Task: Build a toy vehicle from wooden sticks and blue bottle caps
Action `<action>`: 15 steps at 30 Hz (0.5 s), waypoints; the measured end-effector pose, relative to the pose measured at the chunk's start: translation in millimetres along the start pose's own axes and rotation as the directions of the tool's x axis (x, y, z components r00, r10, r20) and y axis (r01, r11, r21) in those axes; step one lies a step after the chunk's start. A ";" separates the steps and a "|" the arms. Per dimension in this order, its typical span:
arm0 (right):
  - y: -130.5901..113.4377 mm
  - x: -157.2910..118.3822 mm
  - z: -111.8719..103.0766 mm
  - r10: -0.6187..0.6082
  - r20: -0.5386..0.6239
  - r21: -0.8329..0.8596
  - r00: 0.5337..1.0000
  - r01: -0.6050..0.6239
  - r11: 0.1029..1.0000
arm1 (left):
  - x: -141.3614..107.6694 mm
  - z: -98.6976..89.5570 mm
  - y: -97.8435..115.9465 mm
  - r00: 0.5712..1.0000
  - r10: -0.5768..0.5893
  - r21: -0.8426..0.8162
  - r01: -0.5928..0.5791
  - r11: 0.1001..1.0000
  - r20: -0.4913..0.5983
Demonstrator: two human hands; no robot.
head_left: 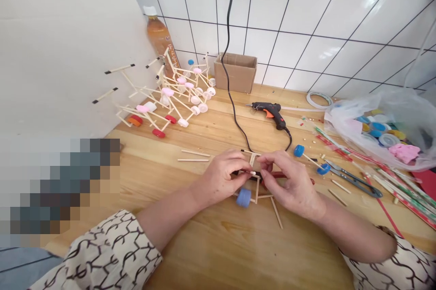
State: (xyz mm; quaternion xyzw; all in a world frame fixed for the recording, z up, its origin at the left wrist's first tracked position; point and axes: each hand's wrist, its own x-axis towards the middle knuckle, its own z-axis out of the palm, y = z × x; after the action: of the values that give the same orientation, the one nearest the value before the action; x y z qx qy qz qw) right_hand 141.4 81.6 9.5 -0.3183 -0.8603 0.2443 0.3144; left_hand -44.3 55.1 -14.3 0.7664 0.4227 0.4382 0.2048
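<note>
Both hands meet over the wooden tabletop (218, 240). My left hand (221, 176) pinches a small frame of thin wooden sticks (256, 190), which has a blue bottle-cap wheel (244, 197) hanging below it. My right hand (288, 181) grips the same frame from the other side, its fingertips close to my left fingers. Part of the frame is hidden by my fingers. A dark red piece (275, 175) lies under my right hand, its shape hidden. To the right of that hand rests a stick axle with blue caps (311, 159).
A black-and-orange hot glue gun (269, 115) and its black cord (229, 67) lie behind my hands. Finished stick models with caps (177, 94) are piled at the left wall. Scissors (350, 181), coloured straws (391, 187) and a plastic bag of caps (381, 126) lie right; a cardboard box (235, 72) stands behind.
</note>
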 end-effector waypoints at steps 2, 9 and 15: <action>-1.3 0.6 -0.5 -0.007 0.011 0.009 1.000 0.007 1.000 | -0.1 0.3 0.3 1.000 0.003 0.002 -0.003 1.000 0.002; -7.2 0.9 -2.9 -0.092 0.030 0.047 0.995 0.090 0.995 | -0.3 0.2 0.0 1.000 0.030 0.007 -0.030 1.000 0.008; -10.5 2.4 -0.1 -0.196 0.046 0.042 0.979 0.194 0.980 | -0.1 -0.9 1.0 0.999 0.009 0.002 -0.009 1.000 0.032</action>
State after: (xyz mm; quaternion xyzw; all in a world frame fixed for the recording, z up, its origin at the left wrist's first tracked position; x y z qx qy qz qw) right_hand 135.9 76.2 17.0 -0.2201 -0.8903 0.2362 0.3212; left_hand -44.6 54.5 -13.2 0.7756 0.4164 0.4261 0.2086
